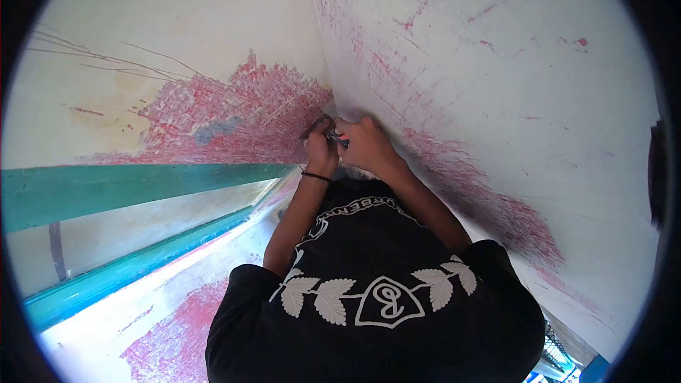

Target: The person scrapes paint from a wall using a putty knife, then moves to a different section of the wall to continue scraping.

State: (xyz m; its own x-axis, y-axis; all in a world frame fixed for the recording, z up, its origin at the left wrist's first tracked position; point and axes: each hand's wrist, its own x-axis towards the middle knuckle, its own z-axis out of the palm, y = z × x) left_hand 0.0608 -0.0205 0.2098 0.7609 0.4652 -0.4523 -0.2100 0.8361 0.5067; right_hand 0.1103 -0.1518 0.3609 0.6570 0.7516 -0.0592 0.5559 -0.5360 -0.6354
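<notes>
My left hand (323,150), with a dark beaded bracelet at the wrist, is closed on a small scraper (312,128) with a dark blade. My right hand (367,143) is curled tightly against it from the other side, its fingers at a black and red part between the hands. Both hands are pressed close together at the corner where two walls meet. Left of them the white wall (177,21) has a rough, scratched red patch (234,117). My fingers hide much of the tool.
On the right, another white wall (511,113) bears red scratches running downward. A green ledge (128,188) juts out at the left, above a turquoise strip (149,252). More red marks (174,340) show at lower left. My black shirt (383,269) fills the lower middle.
</notes>
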